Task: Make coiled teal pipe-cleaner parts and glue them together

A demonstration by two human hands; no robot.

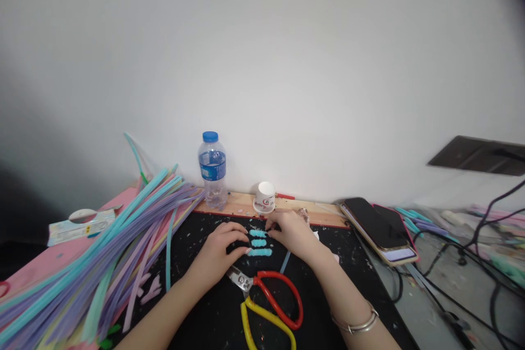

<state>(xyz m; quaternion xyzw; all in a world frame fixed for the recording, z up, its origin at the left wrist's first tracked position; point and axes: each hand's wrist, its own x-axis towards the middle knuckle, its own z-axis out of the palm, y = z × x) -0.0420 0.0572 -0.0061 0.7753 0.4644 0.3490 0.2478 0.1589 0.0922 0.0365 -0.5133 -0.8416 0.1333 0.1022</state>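
Three short light-blue fuzzy pieces lie in a column on the black mat: a top piece (257,233), a middle piece (258,243) and a longer bottom piece (261,252). To their left is my left hand (225,241), fingers apart, its thumb tip at the left end of the bottom piece. My right hand (287,231) rests at the right end of the top piece, with thumb and index finger curled close together; whatever is between them is too small to make out. Scissors with red and yellow handles (262,299) lie below, blades partly under my left hand.
Long pastel fuzzy stems (135,246) cover the left side. A water bottle (213,172) and a white paper cup (264,197) stand by the wall. Phones (371,221) and black cables (447,279) lie at the right.
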